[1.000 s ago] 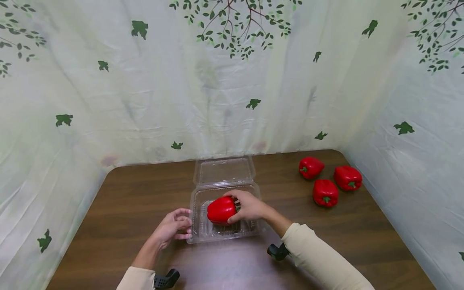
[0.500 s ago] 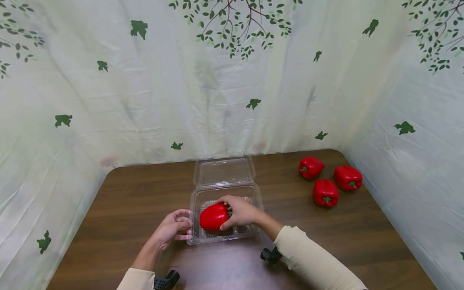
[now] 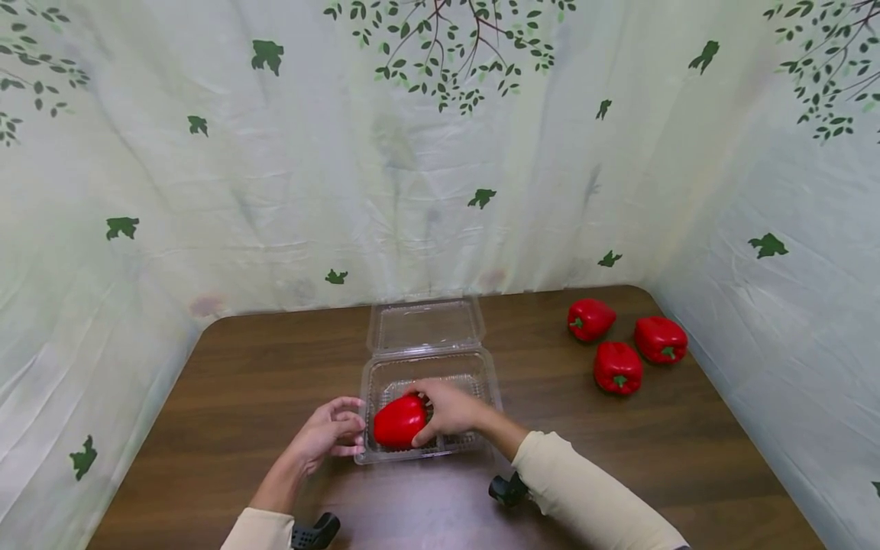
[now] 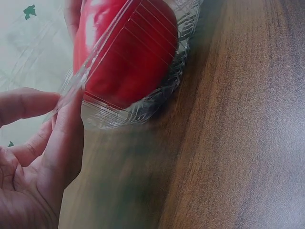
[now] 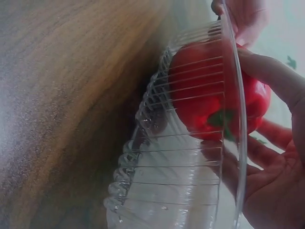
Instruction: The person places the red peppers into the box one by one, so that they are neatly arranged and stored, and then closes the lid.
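Observation:
A red bell pepper [image 3: 397,422] lies on its side in the left part of a clear plastic clamshell container [image 3: 454,368]. My right hand [image 3: 448,412] holds the pepper at its stem end, thumb on the near side and fingers beyond. In the right wrist view, the green stem [image 5: 223,119] shows through the ribbed container wall. At the container's left side, my left hand [image 3: 328,434] pinches the rim between thumb and fingers, as the left wrist view shows. Behind the base, the hinged lid [image 3: 426,325] lies folded back.
Three more peppers, a back one [image 3: 590,319], a right one [image 3: 660,339] and a front one [image 3: 617,367], sit at the back right of the wooden table [image 3: 275,359]. A leaf-printed curtain [image 3: 412,183] hangs behind the table.
My right hand has moved the pepper left and slightly nearer within the container. The left hand keeps its place at the rim, and the other peppers have not moved.

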